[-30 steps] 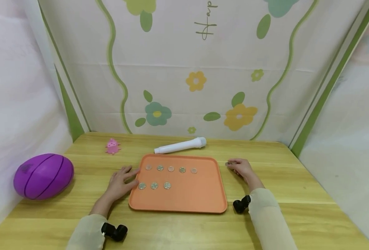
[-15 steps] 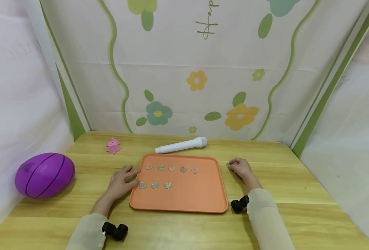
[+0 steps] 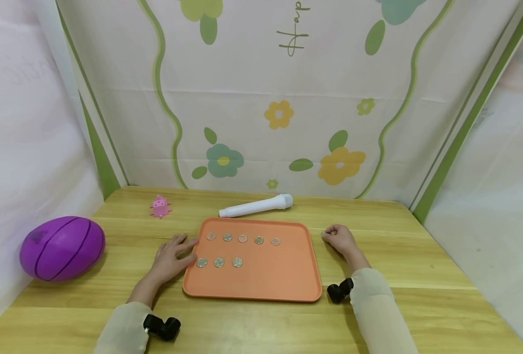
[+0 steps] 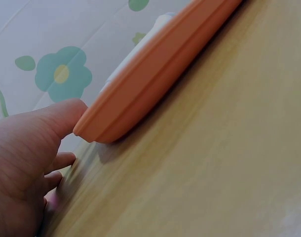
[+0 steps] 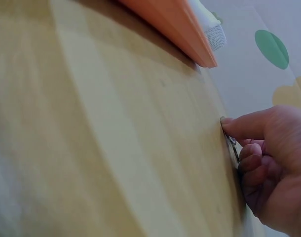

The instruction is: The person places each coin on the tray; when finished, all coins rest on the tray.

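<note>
An orange tray [image 3: 279,282] lies on the table, with several coins [image 3: 227,237] in a back row and three coins [image 3: 219,262] in a front row towards its left. My left hand [image 3: 171,259] rests at the tray's left edge, fingers spread; in the left wrist view the thumb [image 4: 66,114] touches the rim. Right of the tray, my right hand [image 3: 341,240] is low at the tabletop, pinching a small coin [image 3: 324,234] at its fingertips. In the right wrist view more metal shows under the curled fingers [image 5: 251,165], mostly hidden.
A white toy microphone [image 3: 254,206] lies behind the tray. A pink toy [image 3: 159,207] sits at the back left, and a purple ball [image 3: 62,249] stands at the left table edge. A flowered cloth [image 3: 244,73] hangs behind the table [image 3: 261,327].
The right hand's fingers have shifted slightly over the coin, and the right wrist has moved a little left. The left hand, tray and coins on it stay in place.
</note>
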Tool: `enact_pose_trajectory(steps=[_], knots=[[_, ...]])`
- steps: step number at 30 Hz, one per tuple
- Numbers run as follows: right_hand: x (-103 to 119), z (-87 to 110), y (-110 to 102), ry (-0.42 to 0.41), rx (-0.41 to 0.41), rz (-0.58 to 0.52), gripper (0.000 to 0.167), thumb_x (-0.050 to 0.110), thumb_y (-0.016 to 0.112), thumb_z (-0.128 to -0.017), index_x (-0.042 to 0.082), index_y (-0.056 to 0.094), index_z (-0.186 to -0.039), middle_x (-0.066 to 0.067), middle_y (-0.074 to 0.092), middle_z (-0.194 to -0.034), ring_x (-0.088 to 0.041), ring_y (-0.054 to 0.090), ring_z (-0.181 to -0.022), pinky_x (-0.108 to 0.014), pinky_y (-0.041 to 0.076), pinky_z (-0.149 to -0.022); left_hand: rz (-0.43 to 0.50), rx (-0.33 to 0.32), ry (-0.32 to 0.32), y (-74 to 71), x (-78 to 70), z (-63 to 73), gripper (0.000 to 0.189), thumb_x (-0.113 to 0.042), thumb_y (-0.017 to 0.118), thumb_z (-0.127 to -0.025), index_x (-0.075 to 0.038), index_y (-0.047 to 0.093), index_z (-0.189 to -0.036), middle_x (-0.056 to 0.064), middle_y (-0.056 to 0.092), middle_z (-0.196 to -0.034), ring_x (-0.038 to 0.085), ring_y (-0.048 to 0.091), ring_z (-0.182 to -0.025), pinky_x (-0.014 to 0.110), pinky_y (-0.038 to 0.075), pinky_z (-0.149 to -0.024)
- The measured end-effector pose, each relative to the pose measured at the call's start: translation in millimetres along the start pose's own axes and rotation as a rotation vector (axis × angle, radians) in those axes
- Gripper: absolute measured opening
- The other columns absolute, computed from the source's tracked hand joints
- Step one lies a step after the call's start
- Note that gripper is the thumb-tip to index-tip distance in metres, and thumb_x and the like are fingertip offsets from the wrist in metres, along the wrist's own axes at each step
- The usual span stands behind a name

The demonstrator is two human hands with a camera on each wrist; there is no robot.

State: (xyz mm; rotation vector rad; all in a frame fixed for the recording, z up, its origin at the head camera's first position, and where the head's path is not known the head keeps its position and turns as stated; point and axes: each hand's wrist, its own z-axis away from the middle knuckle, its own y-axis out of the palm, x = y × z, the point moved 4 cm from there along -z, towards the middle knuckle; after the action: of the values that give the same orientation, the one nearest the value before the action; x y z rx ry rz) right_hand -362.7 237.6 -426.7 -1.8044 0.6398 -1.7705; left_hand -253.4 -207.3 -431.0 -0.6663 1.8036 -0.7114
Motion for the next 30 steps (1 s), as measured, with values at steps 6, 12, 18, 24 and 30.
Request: enact_pose_trajectory(steps=[6, 12, 18, 24, 30], knots=[[1.5, 1.6, -0.9, -0.071, -0.055, -0.005, 0.019, 0.006, 0.063, -0.075, -0.004, 0.056, -0.089, -0.006, 0.045, -0.069, -0.019, 0.039, -0.063, -0.03, 0.035, -0.059, -0.005, -0.008, 0.013, -1.0, -0.4, -0.6, 0.046, -0.027, 0.06, -0.08, -0.006, 0.052, -0.121, 0.028, 0.033, -0.127, 0.046, 0.018, -0.119, 0.059, 0.005, -0.092], [2.5, 5.4, -0.1, -0.124, -0.055, -0.02, 0.015, 0.002, 0.062, -0.075, -0.002, 0.052, -0.085, -0.006, 0.044, -0.067, -0.018, 0.04, -0.061, -0.029, 0.035, -0.055, -0.007, -0.002, 0.012, -0.6, -0.7, -0.4, 0.046, -0.027, 0.059, -0.081, -0.006, 0.052, -0.121, 0.028, 0.033, -0.128, 0.045, 0.018, -0.12, 0.059, 0.005, -0.092], [2.0, 9.0, 2.1, -0.125, -0.016, -0.061, 0.017, 0.003, 0.057, -0.081, -0.005, 0.059, -0.096, -0.007, 0.051, -0.071, -0.018, 0.042, -0.061, -0.029, 0.038, -0.058, -0.006, -0.003, 0.016, 0.2, -0.8, -0.5, 0.045, -0.025, 0.059, -0.081, -0.006, 0.052, -0.121, 0.029, 0.033, -0.127, 0.046, 0.018, -0.119, 0.06, 0.005, -0.092], [1.2, 12.4, 3.4, -0.064, 0.028, -0.231, 0.027, 0.004, 0.057, -0.082, -0.008, 0.056, -0.105, -0.012, 0.056, -0.079, -0.015, 0.045, -0.056, -0.026, 0.041, -0.049, -0.003, 0.0, 0.004, 0.4, 0.3, 0.3, 0.046, -0.027, 0.06, -0.08, -0.006, 0.052, -0.121, 0.028, 0.033, -0.128, 0.045, 0.018, -0.12, 0.059, 0.005, -0.092], [13.6, 18.3, 1.9, -0.041, 0.058, -0.326, 0.034, 0.008, 0.057, -0.083, -0.009, 0.053, -0.112, -0.013, 0.06, -0.087, -0.015, 0.052, -0.062, -0.026, 0.043, -0.051, -0.001, -0.002, 0.004, -0.3, -0.2, 1.0, 0.046, -0.026, 0.06, -0.08, -0.006, 0.052, -0.121, 0.028, 0.033, -0.128, 0.045, 0.018, -0.12, 0.059, 0.005, -0.092]])
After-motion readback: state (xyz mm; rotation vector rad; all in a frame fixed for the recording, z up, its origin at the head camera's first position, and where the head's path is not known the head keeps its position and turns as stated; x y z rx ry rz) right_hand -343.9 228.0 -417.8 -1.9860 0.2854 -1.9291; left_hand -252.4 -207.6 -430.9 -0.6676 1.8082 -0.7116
